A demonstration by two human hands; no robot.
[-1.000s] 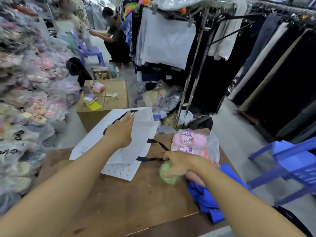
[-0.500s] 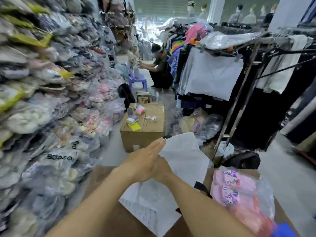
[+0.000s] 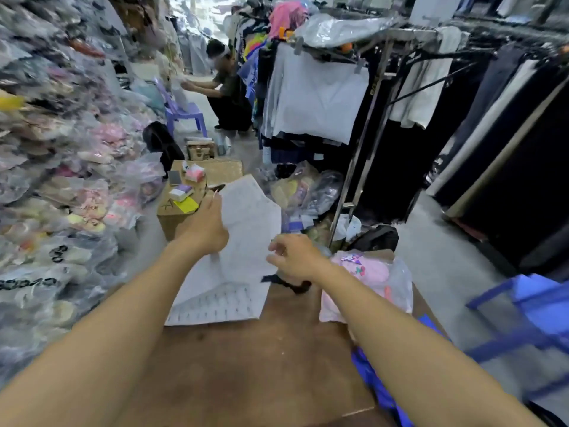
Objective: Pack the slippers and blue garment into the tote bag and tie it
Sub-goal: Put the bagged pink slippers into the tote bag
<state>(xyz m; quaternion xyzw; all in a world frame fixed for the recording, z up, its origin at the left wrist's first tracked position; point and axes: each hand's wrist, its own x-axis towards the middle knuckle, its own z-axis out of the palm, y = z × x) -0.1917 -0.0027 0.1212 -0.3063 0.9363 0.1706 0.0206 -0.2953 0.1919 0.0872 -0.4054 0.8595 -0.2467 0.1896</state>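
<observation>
The white tote bag (image 3: 246, 241) with black handles stands partly lifted off the brown table (image 3: 246, 365). My left hand (image 3: 204, 231) grips the bag's left side near its top. My right hand (image 3: 294, 257) is at the bag's right edge, fingers curled over a black handle strap (image 3: 288, 282). Pink slippers in a clear plastic bag (image 3: 369, 275) lie on the table just right of my right wrist. The blue garment (image 3: 375, 383) lies crumpled at the table's right edge, partly hidden under my right forearm.
A cardboard box (image 3: 197, 198) with small items stands beyond the table. Bagged slippers (image 3: 61, 180) fill the wall on the left. A clothes rack (image 3: 363, 143) stands on the right, a blue plastic chair (image 3: 529, 318) at far right. A person (image 3: 228, 87) crouches in the aisle.
The bag has been raised off the table by my left hand. My right hand has come out from behind the left and moved right to the bag's handle side. The view tilted down again.
</observation>
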